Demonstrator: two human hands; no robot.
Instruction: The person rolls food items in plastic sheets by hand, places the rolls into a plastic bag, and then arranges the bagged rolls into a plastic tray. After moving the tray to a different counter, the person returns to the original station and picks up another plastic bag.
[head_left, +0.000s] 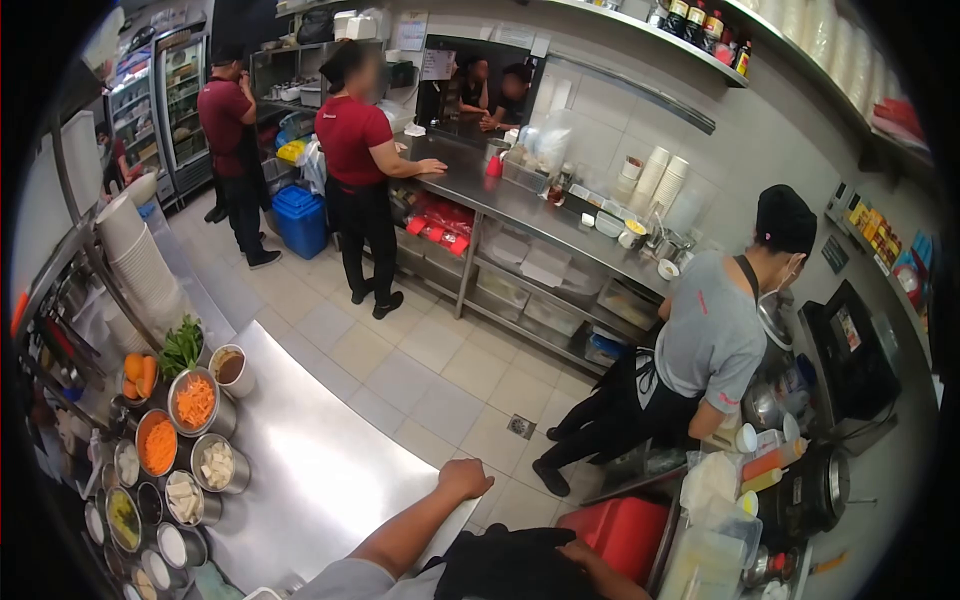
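My left hand (466, 480) rests at the near corner of the steel worktable (310, 450), its fingers curled over the edge. Close to my body, my right hand (578, 553) lies against the black apron (510, 565); its fingers are mostly hidden. Along the table's left side stand metal containers, among them shredded carrot (195, 400) and a second one of carrot (159, 446). White chunks (217, 465) fill another container beside them. A white tub of brown sauce (232, 370) and leafy greens (182, 345) sit at the far end.
A person in grey (715, 320) bends over the right-hand counter. Two people in red shirts (352, 140) stand by the back counter (450, 165). A blue bin (300, 220) is on the floor, and a red container (620, 530) is close to my right. Stacked white tubs (140, 255) rise at left.
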